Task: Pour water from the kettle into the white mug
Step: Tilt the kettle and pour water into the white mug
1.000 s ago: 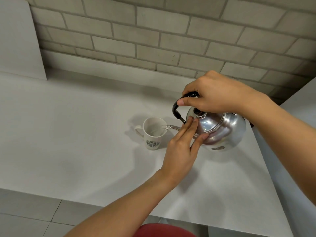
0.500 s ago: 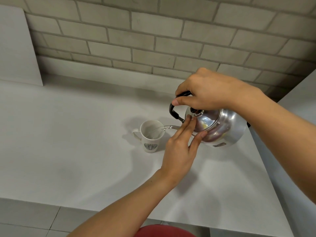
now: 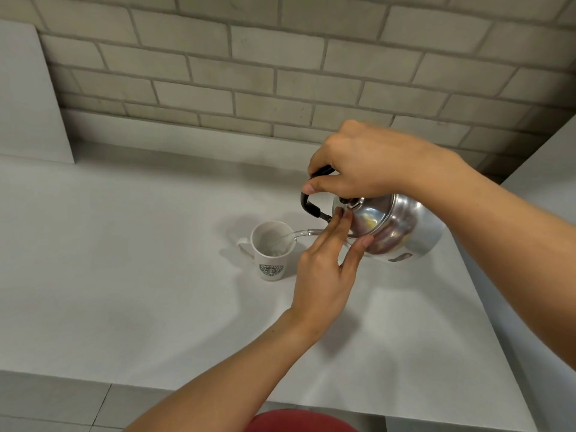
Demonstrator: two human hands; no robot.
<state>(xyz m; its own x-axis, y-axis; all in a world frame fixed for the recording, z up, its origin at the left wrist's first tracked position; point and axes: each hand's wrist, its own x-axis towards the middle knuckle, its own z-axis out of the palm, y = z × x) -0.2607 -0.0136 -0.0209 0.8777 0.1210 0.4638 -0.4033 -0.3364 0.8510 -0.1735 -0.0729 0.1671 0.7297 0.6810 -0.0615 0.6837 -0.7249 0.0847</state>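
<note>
A shiny steel kettle (image 3: 402, 232) hangs above the counter, tipped to the left. Its thin spout (image 3: 307, 233) reaches over the rim of a white mug (image 3: 271, 260) with a green logo, and a stream of water runs into the mug. My right hand (image 3: 364, 163) is closed around the kettle's black handle (image 3: 308, 205) from above. My left hand (image 3: 327, 266) comes from below, its fingers extended and pressed flat against the kettle's lid. The mug stands upright on the white counter (image 3: 124, 260), handle to the left.
A brick wall (image 3: 280, 73) runs along the back of the counter. A white panel (image 3: 28, 98) leans at the far left. Another white surface (image 3: 548, 163) rises at the right. The counter's front edge lies near me, with a tiled floor (image 3: 53, 403) below.
The kettle has tipped a little further to the left and the water keeps running into the mug. Both hands keep their hold.
</note>
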